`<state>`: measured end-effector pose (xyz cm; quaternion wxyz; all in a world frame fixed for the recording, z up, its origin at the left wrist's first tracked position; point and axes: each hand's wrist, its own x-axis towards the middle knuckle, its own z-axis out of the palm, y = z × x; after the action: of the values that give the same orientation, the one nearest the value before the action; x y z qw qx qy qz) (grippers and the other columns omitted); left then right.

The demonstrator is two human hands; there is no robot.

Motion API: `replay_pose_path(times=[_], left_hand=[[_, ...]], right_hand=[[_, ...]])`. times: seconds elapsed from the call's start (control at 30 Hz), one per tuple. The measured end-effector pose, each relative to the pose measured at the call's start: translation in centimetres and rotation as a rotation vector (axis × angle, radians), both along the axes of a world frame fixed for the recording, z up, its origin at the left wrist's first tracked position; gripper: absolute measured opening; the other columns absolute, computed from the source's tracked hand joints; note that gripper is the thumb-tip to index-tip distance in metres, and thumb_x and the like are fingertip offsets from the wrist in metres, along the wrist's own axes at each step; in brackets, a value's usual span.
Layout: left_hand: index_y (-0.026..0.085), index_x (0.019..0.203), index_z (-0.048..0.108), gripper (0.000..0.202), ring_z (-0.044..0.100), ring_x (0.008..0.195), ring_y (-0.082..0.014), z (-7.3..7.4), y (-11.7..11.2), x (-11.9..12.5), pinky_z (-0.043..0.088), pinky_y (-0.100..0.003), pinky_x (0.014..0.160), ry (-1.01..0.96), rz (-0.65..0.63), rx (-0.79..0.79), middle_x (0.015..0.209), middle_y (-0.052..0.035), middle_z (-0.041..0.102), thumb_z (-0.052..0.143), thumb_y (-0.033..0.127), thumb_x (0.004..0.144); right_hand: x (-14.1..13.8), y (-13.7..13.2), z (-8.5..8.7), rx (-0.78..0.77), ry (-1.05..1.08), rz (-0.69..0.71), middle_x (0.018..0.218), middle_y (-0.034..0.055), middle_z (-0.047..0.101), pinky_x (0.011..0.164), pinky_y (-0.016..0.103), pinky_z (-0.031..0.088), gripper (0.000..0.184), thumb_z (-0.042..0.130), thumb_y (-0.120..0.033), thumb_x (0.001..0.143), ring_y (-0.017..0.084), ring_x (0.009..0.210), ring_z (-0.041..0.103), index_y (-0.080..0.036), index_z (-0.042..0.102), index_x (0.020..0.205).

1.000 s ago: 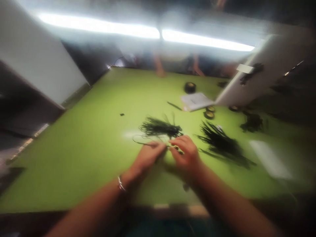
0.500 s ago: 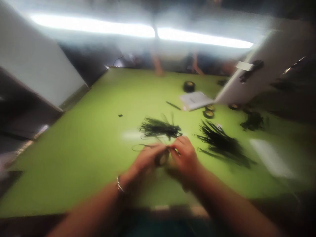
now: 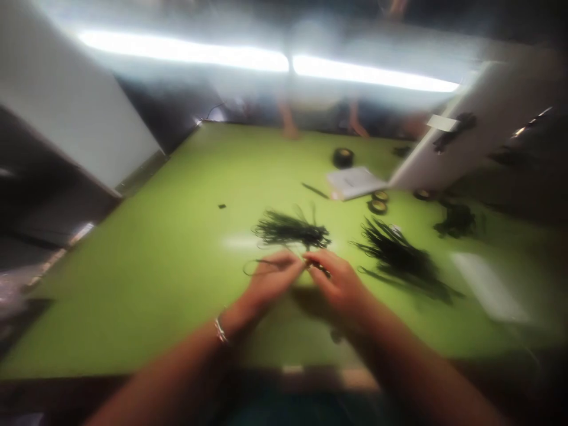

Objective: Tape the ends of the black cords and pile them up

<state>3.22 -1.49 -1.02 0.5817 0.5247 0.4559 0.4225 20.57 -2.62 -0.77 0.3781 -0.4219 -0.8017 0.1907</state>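
The left hand (image 3: pixel 276 275) pinches a dark cord (image 3: pixel 265 261), whose loop juts out left of it. The right hand (image 3: pixel 336 277), fingertips beside the left's, pinches a dark strip (image 3: pixel 325 271); whether both are one piece, I cannot tell. One cord bundle (image 3: pixel 288 228) lies just beyond the hands, another bundle (image 3: pixel 402 258) to their right.

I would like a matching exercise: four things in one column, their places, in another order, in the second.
Things:
1. thin black cord
2. silver bracelet
3. flat white booklet
4. small dark flat piece

Places:
A. around the wrist of the left hand
B. between the large black roll and two small black rolls
C. alone on the green table's left
D. looping out beside the left hand

Pairs: 1-D; 2-A; 3-B; 4-C
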Motion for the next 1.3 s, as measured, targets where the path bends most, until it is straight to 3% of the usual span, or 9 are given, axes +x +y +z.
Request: replay_pose_path(times=[0.1,0.17,0.37,0.5,0.67,0.9,1.0,1.13,1.3], left_hand=[[0.016,0.072,0.065,0.016,0.054,0.074,-0.0162,-0.3,0.1,0.1,0.042,-0.027,0.070,0.132,-0.010,0.199,0.075,-0.0029,0.060,0.065,0.029,0.082],[0.017,0.073,0.064,0.016,0.054,0.074,-0.0164,-0.5,0.0,0.2,0.042,-0.027,0.070,0.161,-0.033,0.237,0.075,-0.0030,0.060,0.063,0.029,0.084],[0.016,0.070,0.060,0.028,0.049,0.070,-0.0145,0.4,-0.2,0.4,0.040,-0.026,0.066,0.173,-0.090,0.149,0.071,-0.0009,0.054,0.056,0.036,0.089],[0.017,0.075,0.063,0.025,0.048,0.066,-0.0134,1.4,-0.1,0.3,0.038,-0.025,0.061,0.133,-0.101,0.004,0.072,-0.0005,0.057,0.066,0.041,0.081],[0.016,0.075,0.070,0.017,0.049,0.062,-0.0139,1.5,0.0,-0.4,0.037,-0.025,0.056,0.075,-0.224,-0.088,0.068,-0.0017,0.060,0.071,0.033,0.075],[0.015,0.083,0.075,0.015,0.059,0.073,-0.0179,0.7,-0.3,-0.4,0.044,-0.026,0.063,-0.085,-0.143,-0.095,0.079,-0.0053,0.070,0.069,0.018,0.070],[0.015,0.081,0.075,0.016,0.061,0.077,-0.0194,0.4,-0.5,0.1,0.047,-0.028,0.069,-0.116,-0.047,-0.124,0.078,-0.0064,0.070,0.073,0.027,0.072],[0.013,0.070,0.071,0.033,0.057,0.065,-0.0160,-0.2,-0.5,0.5,0.044,-0.026,0.059,-0.150,0.012,-0.217,0.068,-0.0062,0.066,0.071,0.046,0.075],[0.013,0.067,0.068,0.032,0.051,0.058,-0.0134,-0.1,-0.3,0.0,0.038,-0.024,0.053,-0.098,-0.025,-0.224,0.064,-0.0039,0.061,0.072,0.044,0.074]], right_hand=[[-0.3,-0.4,0.4,-0.074,-0.069,0.022,0.098,0.0062,0.070,0.081,0.032,0.052,0.022,0.046,-0.013,0.093,0.017,0.088,0.064,-0.019,0.063,0.107],[-0.5,-0.6,0.5,-0.069,-0.101,-0.009,0.091,0.0064,0.070,0.078,0.032,0.051,0.020,0.045,-0.011,0.094,0.018,0.084,0.063,-0.017,0.064,0.100],[-0.3,-0.9,0.2,-0.026,-0.174,-0.090,0.076,0.0035,0.061,0.067,0.029,0.046,0.019,0.049,-0.011,0.092,0.016,0.071,0.054,-0.018,0.060,0.078],[0.1,-0.6,-0.1,0.082,-0.121,-0.091,0.070,0.0012,0.056,0.064,0.027,0.042,0.021,0.051,-0.012,0.091,0.015,0.069,0.050,-0.019,0.058,0.073],[1.0,-0.2,0.2,0.174,-0.086,-0.063,0.071,0.0019,0.056,0.064,0.027,0.043,0.017,0.051,-0.016,0.092,0.015,0.070,0.051,-0.020,0.060,0.078],[1.3,-0.1,0.6,0.305,-0.211,-0.124,0.070,0.0032,0.053,0.063,0.028,0.044,0.019,0.049,-0.015,0.093,0.016,0.069,0.049,-0.020,0.063,0.081],[0.9,-0.2,0.1,0.380,-0.231,-0.145,0.071,0.0049,0.055,0.064,0.030,0.045,0.019,0.046,-0.011,0.092,0.018,0.070,0.048,-0.017,0.065,0.093],[0.6,-0.5,-0.4,0.412,-0.257,-0.077,0.077,0.0071,0.060,0.067,0.034,0.048,0.027,0.046,-0.008,0.090,0.020,0.073,0.049,-0.016,0.062,0.109],[0.9,-0.4,-0.8,0.376,-0.194,-0.018,0.085,0.0072,0.062,0.071,0.035,0.051,0.034,0.046,-0.008,0.089,0.020,0.079,0.053,-0.020,0.061,0.117]])
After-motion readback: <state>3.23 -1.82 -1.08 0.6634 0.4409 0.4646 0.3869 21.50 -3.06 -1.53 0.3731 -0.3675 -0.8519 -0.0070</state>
